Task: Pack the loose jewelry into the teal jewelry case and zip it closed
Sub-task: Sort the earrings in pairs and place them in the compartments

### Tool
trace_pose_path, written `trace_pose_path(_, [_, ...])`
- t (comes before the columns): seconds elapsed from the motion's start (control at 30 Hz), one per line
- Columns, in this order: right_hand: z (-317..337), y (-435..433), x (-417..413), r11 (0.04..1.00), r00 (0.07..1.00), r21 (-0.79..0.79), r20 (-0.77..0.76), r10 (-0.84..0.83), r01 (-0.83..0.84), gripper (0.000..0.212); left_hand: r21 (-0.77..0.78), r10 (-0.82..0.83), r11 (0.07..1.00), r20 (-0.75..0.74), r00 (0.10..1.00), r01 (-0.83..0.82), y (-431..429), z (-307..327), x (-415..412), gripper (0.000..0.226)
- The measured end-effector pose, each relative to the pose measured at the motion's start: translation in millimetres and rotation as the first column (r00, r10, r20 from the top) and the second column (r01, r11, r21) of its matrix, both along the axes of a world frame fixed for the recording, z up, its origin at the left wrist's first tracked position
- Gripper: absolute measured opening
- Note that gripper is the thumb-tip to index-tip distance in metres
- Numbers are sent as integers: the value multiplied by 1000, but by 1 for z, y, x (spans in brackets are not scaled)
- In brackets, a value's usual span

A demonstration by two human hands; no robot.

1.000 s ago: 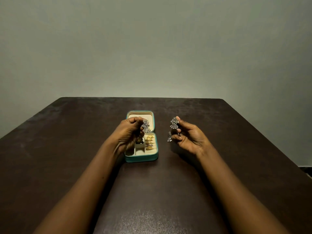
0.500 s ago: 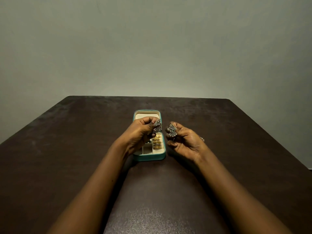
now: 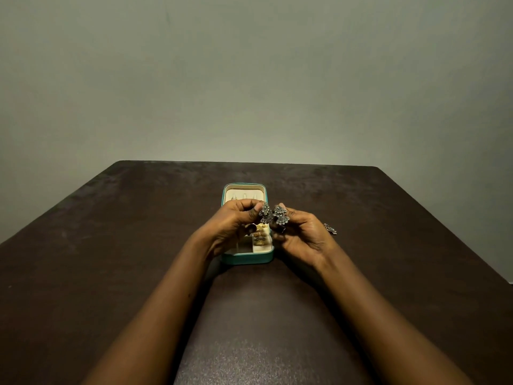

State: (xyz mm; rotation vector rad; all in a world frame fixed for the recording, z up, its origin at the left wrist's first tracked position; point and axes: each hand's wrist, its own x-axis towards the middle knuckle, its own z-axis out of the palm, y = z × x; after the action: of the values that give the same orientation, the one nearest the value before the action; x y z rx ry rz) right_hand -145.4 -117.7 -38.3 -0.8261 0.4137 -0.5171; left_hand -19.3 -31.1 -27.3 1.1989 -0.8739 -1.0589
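Silver earring (image 3: 265, 213) pinched in left hand (image 3: 231, 227), second earring (image 3: 281, 215) pinched in right hand (image 3: 304, 236), by open teal jewelry case (image 3: 247, 258).

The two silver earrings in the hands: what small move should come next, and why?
Probably lower both into the open case: the left hand pinches one earring, the right hand the other earring, close together over its right side, and a near compartment looks free.

Dark brown desk (image 3: 138, 273) spreads out in front of me. The teal jewelry case (image 3: 249, 258) sits open on it near the middle, and a loose silver piece (image 3: 330, 228) lies on the wood off to its right, well apart.
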Motion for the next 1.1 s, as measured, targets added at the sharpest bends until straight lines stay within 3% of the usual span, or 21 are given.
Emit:
trace_pose_path(0.1, [0, 1, 1, 998, 999, -48, 15, 38, -37, 48, -8, 7, 1000, -20, 1000, -7, 3, 2, 3, 14])
trace_pose_path(0.2, [1, 4, 3, 997, 998, -55, 31, 53, -51, 33, -2, 4, 1000, 5, 1000, -4, 5, 3, 8, 8])
trace_pose_path(0.33, [-2, 5, 5, 992, 999, -127, -31, -26, 21, 25, 19, 51, 998, 199, 979, -55, 11, 4, 16, 10])
trace_pose_path(0.43, [-3, 10, 7, 952, 984, -291, -117, -136, 97, 24, 26, 101, 993, 344, 933, -117, 17, 3, 23, 12])
trace_pose_path(0.6, [-3, 19, 18, 816, 934, -543, -145, -327, 201, 8, 15, 156, 983, 470, 869, -185, 22, 4, 30, 9])
trace_pose_path(0.67, [-8, 23, 24, 766, 919, -609, -149, -366, 206, 19, 28, 149, 982, 505, 850, -189, 24, 4, 32, 9])
trace_pose_path(0.8, [-5, 33, 26, 592, 893, -802, -209, -398, 76, 33, 59, 169, 968, 560, 811, -243, 29, -1, 38, 22])
trace_pose_path(0.87, [-2, 39, 28, 491, 880, -871, -229, -415, 5, 29, 78, 175, 961, 565, 806, -264, 32, -3, 42, 21])
trace_pose_path(0.97, [-3, 49, 33, 353, 870, -932, -244, -429, -88, 10, 149, 137, 949, 603, 786, -279, 37, -10, 49, 1])
trace_pose_path(1.1, [-5, 54, 36, 250, 848, -953, -270, -456, -169, 22, 201, 104, 936, 625, 774, -288, 40, -13, 51, 13])
